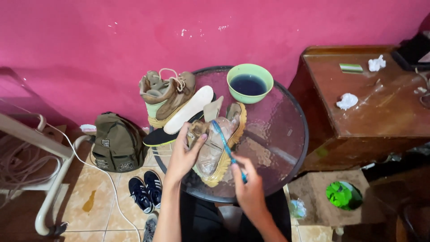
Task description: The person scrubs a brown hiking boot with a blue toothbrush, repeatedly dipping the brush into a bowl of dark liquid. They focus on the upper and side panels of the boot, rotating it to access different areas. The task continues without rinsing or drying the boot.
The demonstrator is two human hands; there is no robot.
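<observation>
My left hand (183,154) grips the ankle side of a tan boot (217,148) with a yellow sole, lying on its side on a round glass table (277,134). My right hand (248,188) holds a blue toothbrush (225,145) whose head rests on the boot's upper. A second tan boot (165,96) stands upright at the table's far left. Against it lean a white insole (190,110) and a black insole (159,136). A green bowl of dark liquid (249,83) sits at the far edge.
A wooden cabinet (371,107) with crumpled tissues stands to the right. On the tiled floor to the left are an olive backpack (117,142), dark sneakers with white stripes (147,190), a white cable and a white metal frame (49,179). A green object (340,195) lies lower right.
</observation>
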